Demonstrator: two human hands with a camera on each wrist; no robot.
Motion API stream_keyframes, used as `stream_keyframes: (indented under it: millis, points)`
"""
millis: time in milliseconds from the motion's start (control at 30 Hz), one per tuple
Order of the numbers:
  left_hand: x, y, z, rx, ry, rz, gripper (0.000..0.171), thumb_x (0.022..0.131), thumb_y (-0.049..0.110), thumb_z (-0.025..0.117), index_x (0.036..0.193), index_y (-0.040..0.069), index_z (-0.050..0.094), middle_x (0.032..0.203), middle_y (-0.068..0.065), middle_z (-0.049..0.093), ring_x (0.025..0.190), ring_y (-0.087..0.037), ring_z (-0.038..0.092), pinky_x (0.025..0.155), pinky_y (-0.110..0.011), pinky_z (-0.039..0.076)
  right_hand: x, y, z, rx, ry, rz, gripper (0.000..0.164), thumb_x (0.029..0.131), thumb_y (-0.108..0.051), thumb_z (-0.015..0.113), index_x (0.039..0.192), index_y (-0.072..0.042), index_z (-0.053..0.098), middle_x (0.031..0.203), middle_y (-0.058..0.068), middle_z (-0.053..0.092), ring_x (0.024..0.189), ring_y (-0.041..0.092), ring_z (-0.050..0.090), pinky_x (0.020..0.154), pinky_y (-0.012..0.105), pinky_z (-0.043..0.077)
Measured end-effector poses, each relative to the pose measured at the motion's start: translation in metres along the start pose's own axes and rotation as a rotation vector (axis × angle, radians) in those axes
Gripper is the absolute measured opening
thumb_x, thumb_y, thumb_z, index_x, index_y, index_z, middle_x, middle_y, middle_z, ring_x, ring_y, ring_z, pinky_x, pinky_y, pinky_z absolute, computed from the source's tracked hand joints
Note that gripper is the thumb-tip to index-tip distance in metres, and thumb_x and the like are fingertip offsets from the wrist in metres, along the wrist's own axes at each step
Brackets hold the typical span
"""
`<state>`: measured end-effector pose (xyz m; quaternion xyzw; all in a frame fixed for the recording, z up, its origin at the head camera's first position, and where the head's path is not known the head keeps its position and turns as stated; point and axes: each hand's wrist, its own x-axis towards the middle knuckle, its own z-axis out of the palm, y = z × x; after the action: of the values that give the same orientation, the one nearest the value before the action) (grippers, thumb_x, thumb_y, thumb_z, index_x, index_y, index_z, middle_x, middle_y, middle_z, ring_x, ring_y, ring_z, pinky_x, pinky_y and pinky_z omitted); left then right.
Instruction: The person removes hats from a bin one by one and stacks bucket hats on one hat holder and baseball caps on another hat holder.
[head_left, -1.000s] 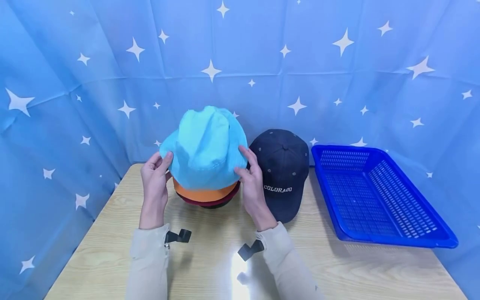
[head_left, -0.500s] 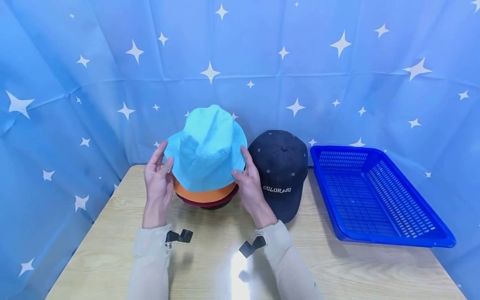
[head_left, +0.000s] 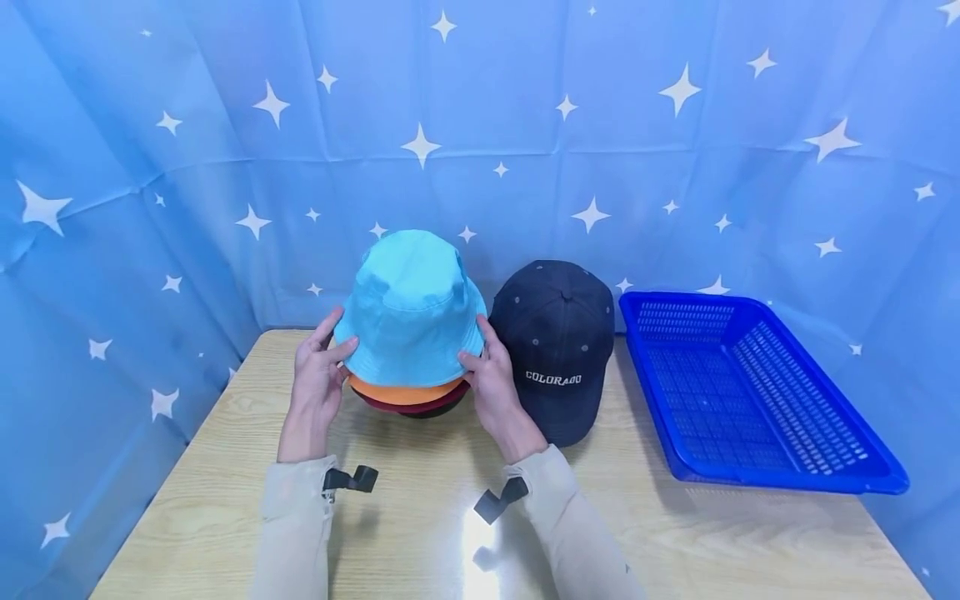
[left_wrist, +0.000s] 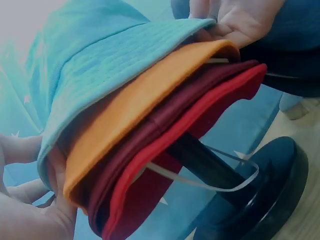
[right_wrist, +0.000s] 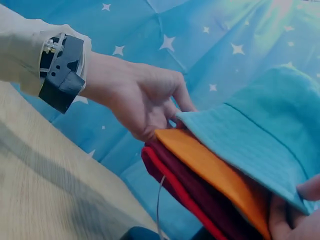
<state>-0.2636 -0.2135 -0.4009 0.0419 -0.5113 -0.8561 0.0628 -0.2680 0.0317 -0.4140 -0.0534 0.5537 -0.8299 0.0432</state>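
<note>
A light-blue bucket hat (head_left: 412, 308) sits on top of a stack of hats. My left hand (head_left: 318, 379) pinches the left side of its brim, thumb on top and fingers beneath. Opposite it, my right hand (head_left: 495, 383) pinches the right side. Under the blue brim show an orange hat (left_wrist: 150, 110), a maroon hat (left_wrist: 165, 120) and a red hat (left_wrist: 200, 107), nested closely. They rest on a black stand (left_wrist: 210, 165) with a round base. A pale cord (left_wrist: 190, 182) hangs below the red brim in the left wrist view.
Right of the stack is a navy cap (head_left: 562, 325) lettered COLORADO, its visor towards me. A blue perforated plastic basket (head_left: 787, 483) stands on the table's right side. Behind the wooden table (head_left: 405, 517) hangs a blue curtain (head_left: 510, 83) with white stars.
The light-blue hat has come down onto the stack, and its creased crown has filled out and rounded. Both hands have lowered slightly with the brim and drawn closer together.
</note>
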Motion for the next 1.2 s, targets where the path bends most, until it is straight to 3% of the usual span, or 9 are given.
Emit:
stream_keyframes:
  millis: [33, 167, 267, 300, 533, 667, 900, 1033, 1200]
  points:
    - [0.0, 0.0, -0.001, 0.023, 0.0, -0.011, 0.064, 0.101, -0.001, 0.059, 0.159, 0.016, 0.039, 0.168, -0.001, 0.027, 0.104, -0.006, 0.065, 0.073, -0.015, 0.055, 0.001, 0.001, 0.0, -0.002, -0.001, 0.007, 0.075, 0.101, 0.006, 0.046, 0.166, -0.02, 0.019, 0.171, 0.003, 0.021, 0.119, 0.014, 0.046, 0.1, 0.032, 0.041]
    - [0.0, -0.002, -0.006, 0.105, 0.001, -0.052, 0.066, 0.102, -0.001, 0.058, 0.161, 0.016, 0.035, 0.172, -0.002, 0.02, 0.117, -0.007, 0.06, 0.086, -0.017, 0.057, 0.002, 0.004, 0.003, -0.032, 0.0, 0.044, 0.075, 0.099, 0.009, 0.045, 0.166, -0.017, 0.02, 0.17, 0.008, 0.023, 0.106, 0.017, 0.047, 0.088, 0.025, 0.044]
    - [0.002, -0.004, -0.011, 0.146, -0.009, -0.104, 0.069, 0.102, -0.001, 0.057, 0.163, 0.015, 0.03, 0.173, -0.002, 0.017, 0.115, -0.006, 0.061, 0.088, -0.018, 0.057, 0.002, 0.005, 0.003, -0.03, -0.02, 0.086, 0.078, 0.098, 0.011, 0.044, 0.166, -0.015, 0.018, 0.171, 0.01, 0.021, 0.111, 0.02, 0.048, 0.083, 0.024, 0.044]
    - [0.003, -0.005, -0.012, 0.158, -0.016, -0.118, 0.069, 0.102, -0.001, 0.056, 0.163, 0.015, 0.028, 0.173, -0.002, 0.017, 0.114, -0.005, 0.062, 0.088, -0.018, 0.057, 0.002, 0.005, 0.002, -0.026, -0.031, 0.098, 0.079, 0.097, 0.012, 0.043, 0.166, -0.014, 0.016, 0.171, 0.01, 0.019, 0.123, 0.019, 0.044, 0.086, 0.024, 0.044]
    - [0.013, -0.005, -0.012, 0.212, -0.105, -0.163, 0.072, 0.101, 0.0, 0.056, 0.164, 0.011, 0.023, 0.174, -0.005, 0.012, 0.107, -0.002, 0.066, 0.088, -0.019, 0.058, 0.002, 0.001, -0.003, 0.047, -0.053, 0.121, 0.083, 0.095, 0.015, 0.04, 0.167, -0.011, 0.01, 0.173, 0.013, 0.01, 0.152, 0.027, 0.026, 0.116, 0.041, 0.034]
    - [0.015, -0.002, -0.014, 0.195, -0.115, -0.149, 0.071, 0.101, -0.003, 0.054, 0.164, 0.011, 0.025, 0.174, -0.005, 0.012, 0.104, -0.002, 0.066, 0.085, -0.018, 0.058, 0.004, -0.002, -0.004, 0.08, -0.095, 0.114, 0.083, 0.095, 0.014, 0.041, 0.167, -0.012, 0.007, 0.174, 0.011, 0.007, 0.157, 0.028, 0.019, 0.125, 0.047, 0.026]
    - [0.01, 0.003, -0.022, 0.156, -0.096, -0.122, 0.071, 0.099, -0.011, 0.048, 0.163, 0.012, 0.029, 0.174, -0.004, 0.013, 0.099, -0.003, 0.066, 0.077, -0.017, 0.057, 0.002, 0.0, 0.001, 0.041, -0.109, 0.121, 0.083, 0.096, 0.013, 0.042, 0.167, -0.012, 0.007, 0.173, 0.012, 0.011, 0.154, 0.03, 0.027, 0.124, 0.049, 0.03]
    - [0.003, 0.004, -0.024, 0.226, -0.058, -0.112, 0.071, 0.097, -0.012, 0.047, 0.162, 0.014, 0.033, 0.17, -0.006, 0.022, 0.096, -0.004, 0.065, 0.074, -0.018, 0.056, -0.008, -0.013, 0.001, -0.078, -0.148, 0.173, 0.085, 0.096, 0.007, 0.048, 0.167, -0.015, 0.007, 0.174, 0.011, 0.007, 0.147, 0.033, 0.039, 0.117, 0.049, 0.042]
    - [0.002, 0.017, -0.029, 0.546, -0.035, -0.071, 0.074, 0.091, -0.008, 0.046, 0.161, 0.015, 0.037, 0.168, -0.009, 0.031, 0.109, -0.011, 0.065, 0.082, -0.02, 0.058, -0.049, -0.059, -0.019, -0.386, -0.276, 0.188, 0.083, 0.101, -0.015, 0.06, 0.167, -0.023, 0.009, 0.174, 0.012, 0.005, 0.137, 0.04, 0.055, 0.105, 0.052, 0.055]
